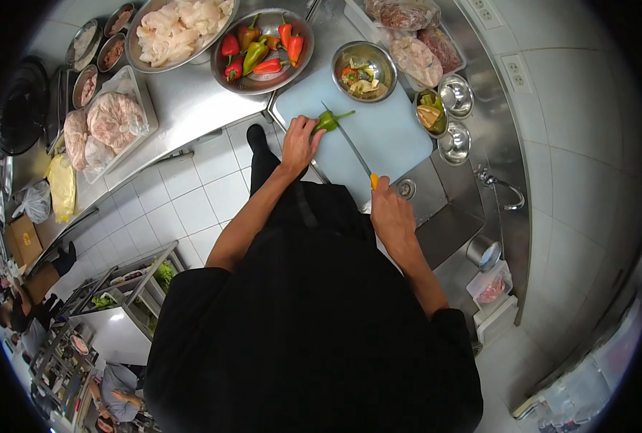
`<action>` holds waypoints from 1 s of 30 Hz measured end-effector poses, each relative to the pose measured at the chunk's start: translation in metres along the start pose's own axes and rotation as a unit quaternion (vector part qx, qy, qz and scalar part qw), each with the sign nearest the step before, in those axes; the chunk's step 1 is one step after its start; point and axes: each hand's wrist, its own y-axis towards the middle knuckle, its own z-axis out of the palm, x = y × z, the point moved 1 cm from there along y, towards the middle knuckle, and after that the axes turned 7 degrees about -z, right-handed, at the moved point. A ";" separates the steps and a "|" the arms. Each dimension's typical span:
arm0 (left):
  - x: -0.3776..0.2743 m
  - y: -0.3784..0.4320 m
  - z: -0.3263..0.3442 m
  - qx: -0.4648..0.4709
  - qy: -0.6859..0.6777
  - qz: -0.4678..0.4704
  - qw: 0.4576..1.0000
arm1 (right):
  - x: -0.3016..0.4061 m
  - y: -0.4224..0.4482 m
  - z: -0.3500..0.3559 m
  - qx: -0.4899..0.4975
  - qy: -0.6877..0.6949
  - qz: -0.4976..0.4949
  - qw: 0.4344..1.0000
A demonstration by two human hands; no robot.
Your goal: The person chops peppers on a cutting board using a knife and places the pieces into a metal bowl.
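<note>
On a pale blue cutting board [375,140], my left hand [299,142] holds a green pepper [327,122] near the left edge, its stem pointing right. A knife with a yellow handle [356,152] is gripped in my right hand [392,211]; its blade lies across the pepper's stem end. Behind it on the board stands a steel bowl [365,96] with pepper cores and scraps. A small steel bowl [432,132] of cut green and orange pepper pieces is at the board's right. Whole red and green peppers [256,54] fill a perforated steel bowl [226,85] at the back left.
A large bowl of pale raw meat [177,30] and a tub of bagged meat [153,116] stand left. More bagged meat [416,59] lies back right, near two small steel bowls [455,96]. The sink basin [443,233] and faucet [502,189] are right. Other people are far left.
</note>
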 end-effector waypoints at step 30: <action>-0.003 0.007 -0.004 0.061 0.034 0.007 0.998 | 0.010 0.015 -0.036 0.109 0.073 0.025 0.991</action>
